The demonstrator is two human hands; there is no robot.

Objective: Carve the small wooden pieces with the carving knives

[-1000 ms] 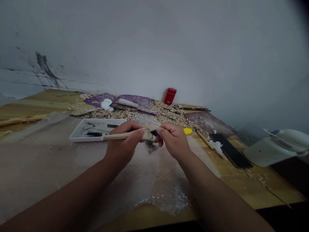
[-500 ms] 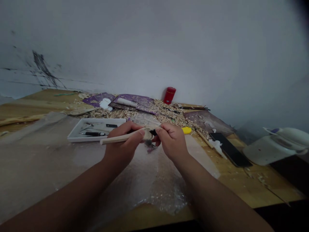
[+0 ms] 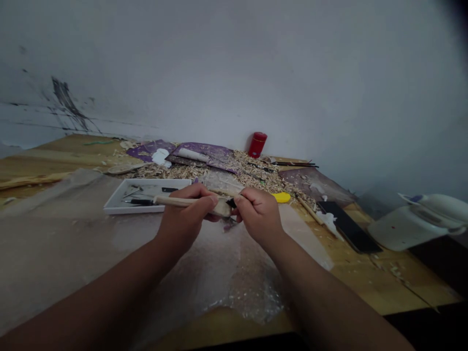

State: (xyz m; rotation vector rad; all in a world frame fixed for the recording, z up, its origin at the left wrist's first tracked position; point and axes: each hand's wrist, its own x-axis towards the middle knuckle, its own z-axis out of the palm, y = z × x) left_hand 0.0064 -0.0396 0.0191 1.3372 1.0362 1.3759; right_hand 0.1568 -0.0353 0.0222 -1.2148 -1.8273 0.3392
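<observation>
My left hand (image 3: 185,219) is closed round a pale wooden spoon (image 3: 222,208), whose handle points left and whose bowl end faces right. In my right hand (image 3: 260,215) is a knife (image 3: 281,197); its yellow handle end shows beyond the hand and its dark front part sticks out on the left, by the spoon's bowl. Whether the blade's edge touches the wood is hard to see. Both hands are close together above a sheet of clear plastic (image 3: 204,273). Behind the spoon's handle lies a white tray (image 3: 133,210) with a black pen-like tool and small blades.
Wood shavings (image 3: 183,171) are heaped along the wall, with purple sheets (image 3: 215,150) and a red can (image 3: 258,145). On the right are a black phone (image 3: 349,226), a thin wooden stick (image 3: 309,209) and a white lidded container (image 3: 405,224). Another wooden spoon (image 3: 126,168) lies back left.
My left hand has turned the spoon: its handle end has risen and the bowl has rolled to show another side. My right hand has barely moved.
</observation>
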